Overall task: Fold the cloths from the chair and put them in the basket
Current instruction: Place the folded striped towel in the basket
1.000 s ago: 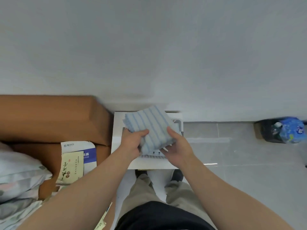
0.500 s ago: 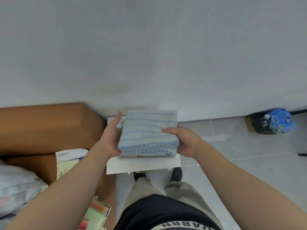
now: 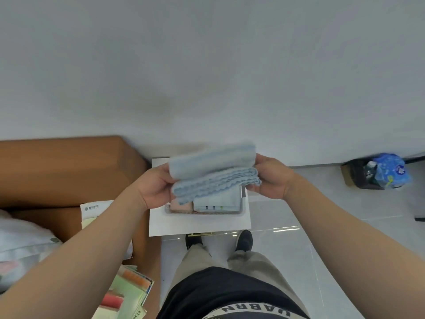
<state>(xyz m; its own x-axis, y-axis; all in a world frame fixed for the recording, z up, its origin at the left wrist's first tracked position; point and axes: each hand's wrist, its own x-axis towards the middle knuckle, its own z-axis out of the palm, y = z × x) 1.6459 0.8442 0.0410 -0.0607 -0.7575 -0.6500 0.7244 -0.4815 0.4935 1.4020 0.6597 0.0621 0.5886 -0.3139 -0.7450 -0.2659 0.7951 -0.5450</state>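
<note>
Centre of frame, over the basket [image 3: 207, 213]: a folded blue cloth [image 3: 213, 173] is held in the air between both hands. The left hand [image 3: 156, 187] grips its left end and the right hand [image 3: 271, 178] its right end, fingers curled round the folds. The cloth's upper edge is blurred.

Progress:
- In the basket already: a pink cloth [image 3: 181, 206] at lower left and a pale cloth [image 3: 218, 200] with small stripes beside it, both folded.
- The blue cloth is folded but not yet put down.
- No chair can be made out in this view, so how many cloths remain cannot be told.

Edges and room:
- The basket sits on a white top [image 3: 197, 224], with a bare margin toward the bottom of the frame.
- Only its lower rim and right side show; the rest is hidden under the blue cloth.
- A brown box [image 3: 57, 166] stands close on the left, and the wall [image 3: 207, 77] is behind.
- To the right there is open floor [image 3: 322, 215]; a bin [image 3: 379, 172] at the right edge is well apart.
- Judgement: the cloth spans roughly the basket's width, so its ends may catch the rim on a straight descent.
</note>
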